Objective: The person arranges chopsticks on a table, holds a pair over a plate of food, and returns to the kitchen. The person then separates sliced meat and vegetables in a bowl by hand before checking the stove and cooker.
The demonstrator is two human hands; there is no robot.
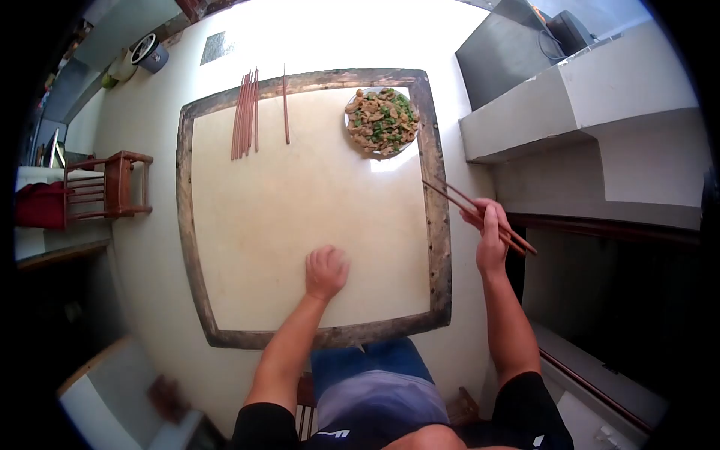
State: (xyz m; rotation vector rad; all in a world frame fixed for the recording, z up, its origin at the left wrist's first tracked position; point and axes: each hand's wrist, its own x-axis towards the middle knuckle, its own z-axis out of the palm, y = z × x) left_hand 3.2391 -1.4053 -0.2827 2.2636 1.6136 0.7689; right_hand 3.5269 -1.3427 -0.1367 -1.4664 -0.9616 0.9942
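My right hand (487, 225) grips a pair of brown chopsticks (466, 201) off the table's right side. Their tips point up and left, over the wooden border, a little apart, with nothing seen between them. Loosely curled, my left hand (326, 271) rests on the near half of the table (300, 210), with no object visible in it. A plate (347, 124) heaped with sliced meat and green pepper pieces (382, 120) stands at the far right corner. Several more chopsticks (244, 116) lie side by side at the far left, and a single chopstick (286, 105) lies apart from them.
Dark worn wood frames the table edge (439, 247). A grey ledge (525, 105) rises on the right. To the left stand a wooden chair (124, 184) with a dark red cloth (41, 205) and, farther back, a bucket (150, 56).
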